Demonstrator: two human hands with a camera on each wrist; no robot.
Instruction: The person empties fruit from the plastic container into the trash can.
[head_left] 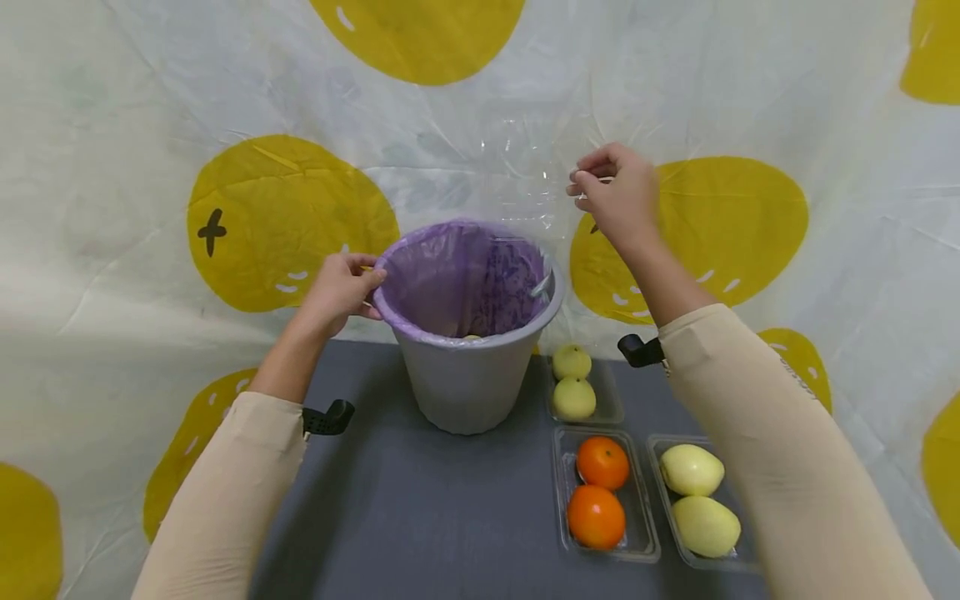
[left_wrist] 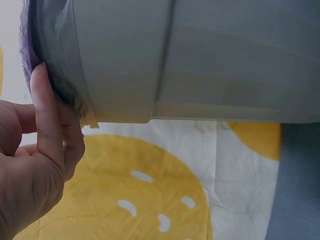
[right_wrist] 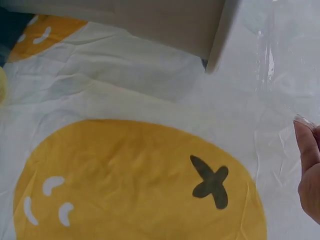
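Note:
A grey bin (head_left: 468,383) lined with a purple plastic bag (head_left: 431,287) stands on the table's far side, its mouth tilted toward me. My left hand (head_left: 341,287) grips the rim's left side, thumb over the lined edge; the left wrist view shows the fingers (left_wrist: 47,115) against the liner. Above the bin's right side, my right hand (head_left: 618,196) pinches a clear plastic container (head_left: 525,187) by its edge. In the right wrist view, fingertips (right_wrist: 305,130) hold the edge of that see-through plastic (right_wrist: 267,65). A bit of something pale (head_left: 472,337) shows low inside the bin.
Right of the bin, one clear tray holds two greenish-yellow round fruits (head_left: 574,398). Nearer me, a tray (head_left: 645,546) holds two oranges (head_left: 596,517), beside another with two pale yellow fruits (head_left: 705,525). Behind hangs a white cloth (head_left: 112,250) with yellow shapes.

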